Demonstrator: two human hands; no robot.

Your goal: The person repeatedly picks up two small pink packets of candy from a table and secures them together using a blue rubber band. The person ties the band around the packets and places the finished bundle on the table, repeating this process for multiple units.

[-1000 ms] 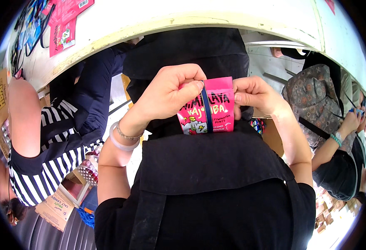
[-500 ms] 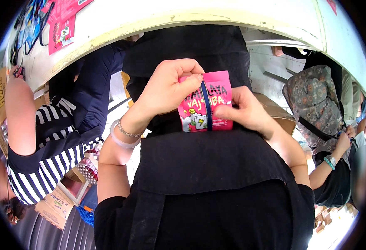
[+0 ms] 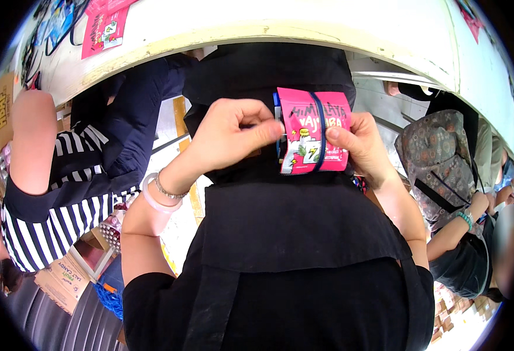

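Note:
A bright pink printed pouch is held up in front of my black apron. Round its middle runs a dark blue band, top to bottom. My right hand grips the pouch's right edge, thumb on the front and fingers behind. At the left edge, my left hand is closed, with thumb and fingertips pinching there. A narrow blue and white strip shows from behind that edge; what it belongs to is hidden.
The pale table curves across the front, with pink pouches and blue wrappers at its left. People sit on both sides, one in a striped top, another with a patterned grey cloth. Cardboard boxes stand lower left.
The pouch has shifted right and turned slightly, baring the blue strip at its left edge. My left hand has gone from the top left corner down to that edge.

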